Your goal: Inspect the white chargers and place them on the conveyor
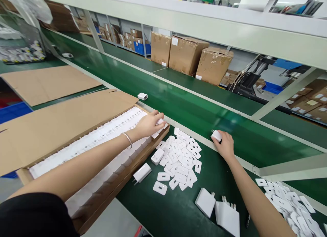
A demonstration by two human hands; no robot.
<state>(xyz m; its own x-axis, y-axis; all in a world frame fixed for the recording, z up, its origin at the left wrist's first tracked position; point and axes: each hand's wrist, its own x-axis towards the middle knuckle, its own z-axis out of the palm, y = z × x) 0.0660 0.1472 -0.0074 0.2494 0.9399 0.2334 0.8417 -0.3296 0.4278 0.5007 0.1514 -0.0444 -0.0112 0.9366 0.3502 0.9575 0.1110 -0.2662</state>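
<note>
Brown cartons (187,54) stand beyond a long green line surface (176,97) in a workshop, with a pale metal beam (178,12) crossing overhead and stocked shelves behind. At the nearer green worktable (173,206), a person works with both bare hands, arms spread apart. The left hand (150,124), a bracelet (127,140) at its wrist and a black sleeve (35,215) higher up the arm, reaches to the far end of a long shallow box (166,128), its fingers closed around a small white piece (160,121) that they partly hide. Rows of white items (102,136) fill much of the box, which lies beside a brown cardboard sheet (58,123). To the right, the right hand (226,145) grips a white plug adapter (216,135) between thumb and fingers, prongs pointing away, near the edge of the green line surface. Between the two hands spreads a loose heap of white plates (181,158), many with a small slot. One white charger (157,156) sits against the heap's left side and another charger (142,172) lies nearer the box; two larger power blocks (227,218) rest side by side in the foreground. A second pile of white pieces (288,203) lies beyond the right forearm, and a lone adapter (142,96) sits past the box's far corner.
</note>
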